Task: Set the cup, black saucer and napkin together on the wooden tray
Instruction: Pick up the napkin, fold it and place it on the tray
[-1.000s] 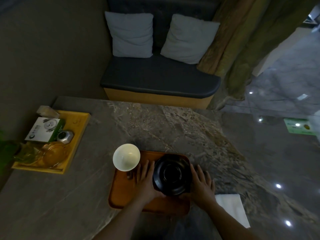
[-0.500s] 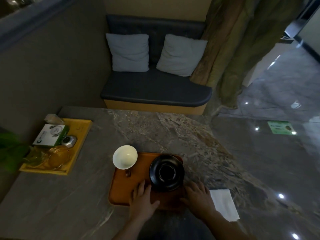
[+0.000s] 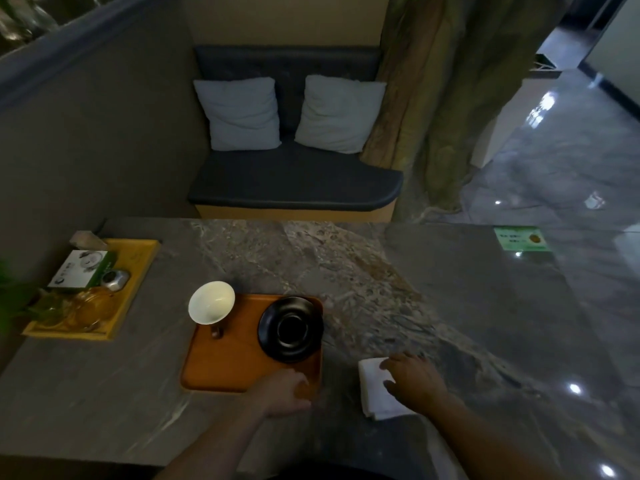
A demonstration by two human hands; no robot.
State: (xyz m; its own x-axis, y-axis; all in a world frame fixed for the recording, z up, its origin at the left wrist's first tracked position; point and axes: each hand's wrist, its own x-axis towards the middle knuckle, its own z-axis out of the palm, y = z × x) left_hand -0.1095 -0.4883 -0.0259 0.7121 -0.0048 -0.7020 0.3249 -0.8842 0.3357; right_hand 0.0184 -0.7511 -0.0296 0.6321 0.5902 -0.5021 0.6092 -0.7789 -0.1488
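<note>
wooden tray (image 3: pixel 221 365) on stone table (image 3: pixel 450 292) | cup (image 3: pixel 212 302) at tray's far-left corner | black saucer (image 3: pixel 291 328) on tray's right side | napkin (image 3: pixel 375 393) (folded, white) right of tray, off it | right hand (image 3: pixel 414 377) spread flat on napkin | left hand (image 3: pixel 285 393) loosely curled at tray's near-right corner

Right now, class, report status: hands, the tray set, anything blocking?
Left hand on wooden tray near edge. Right hand flat on napkin, off tray. Cup and black saucer aboard. Path clear.

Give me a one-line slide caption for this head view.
Right hand reaches the napkin beside the wooden tray holding cup and black saucer.
</note>
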